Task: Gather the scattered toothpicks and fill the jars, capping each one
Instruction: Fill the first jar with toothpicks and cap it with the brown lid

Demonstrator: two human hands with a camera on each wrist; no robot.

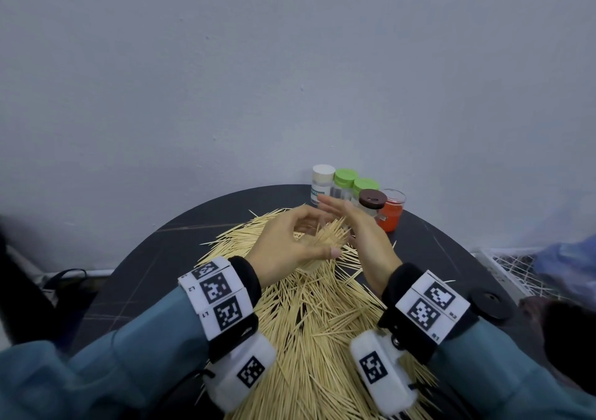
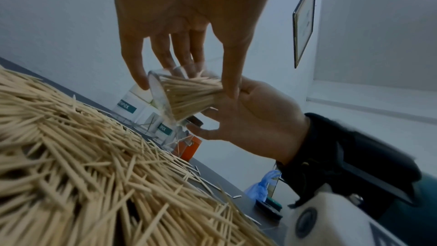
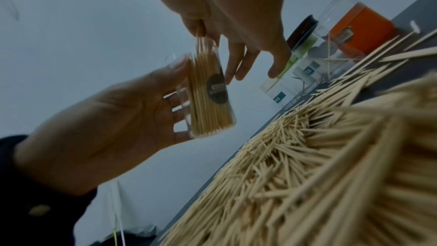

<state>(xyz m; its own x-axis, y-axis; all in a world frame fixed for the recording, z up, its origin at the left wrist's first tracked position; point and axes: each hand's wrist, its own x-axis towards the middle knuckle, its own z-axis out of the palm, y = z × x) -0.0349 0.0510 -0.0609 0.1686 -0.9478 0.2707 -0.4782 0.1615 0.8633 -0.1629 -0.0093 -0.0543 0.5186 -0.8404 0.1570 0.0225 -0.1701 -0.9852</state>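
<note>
My left hand [image 1: 290, 242] grips a clear jar [image 2: 187, 96] packed with toothpicks and holds it tilted above the pile. The toothpick tips stick out of its open mouth toward my right hand [image 1: 351, 223]. That hand is flat, with straight fingers and its palm against the tips. In the right wrist view the jar [image 3: 208, 96] shows a dark round label, and no cap is on it. Loose toothpicks [image 1: 309, 316] cover the middle of the round dark table [image 1: 135, 274].
Against the wall stand a white-capped jar [image 1: 322, 184], two green-capped jars [image 1: 345, 182], a brown-capped jar [image 1: 371, 203] and an open jar with an orange label [image 1: 392, 210]. A black lid [image 1: 491, 300] lies at the table's right edge. A blue bag [image 2: 262, 184] sits beyond it.
</note>
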